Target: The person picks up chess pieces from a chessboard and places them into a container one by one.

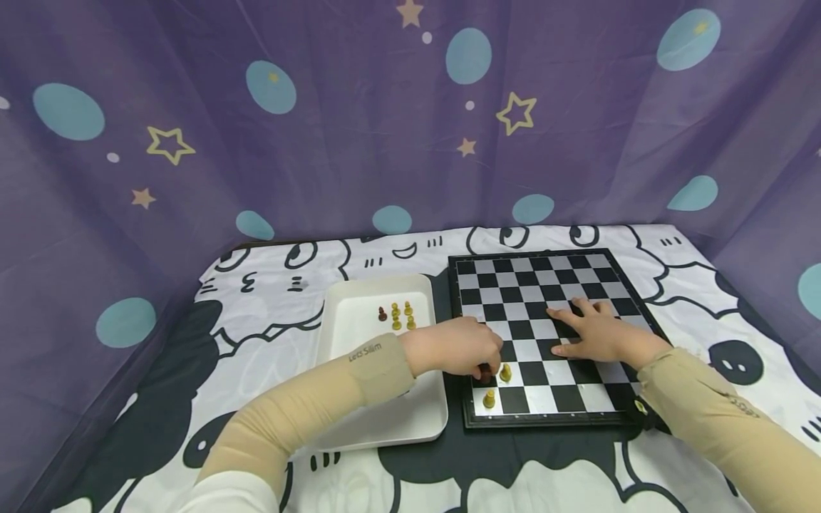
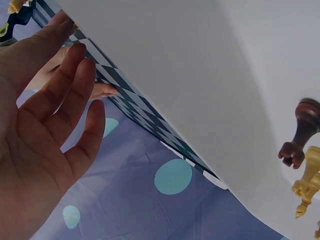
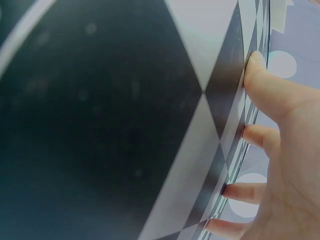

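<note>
At the near left corner of the chessboard [image 1: 532, 375], my left hand [image 1: 457, 347] pinches a dark brown chess piece [image 1: 485, 372] low over the squares. In the left wrist view that hand [image 2: 55, 110] hides the piece behind its fingertips. Just right of it a yellow chess piece [image 1: 505, 372] stands on the board, and another yellow piece [image 1: 489, 399] is on the corner square. My right hand [image 1: 593, 332] rests on the board's right half with its fingers spread; the right wrist view shows the fingertips of this hand [image 3: 280, 145] against the squares.
Left of the board lies a white tray [image 1: 346, 303]. In it are a dark brown piece [image 1: 382, 314] and several yellow pieces [image 1: 396, 323]. A patterned cloth [image 1: 359, 484] covers the table, and a purple curtain [image 1: 333, 164] hangs behind it.
</note>
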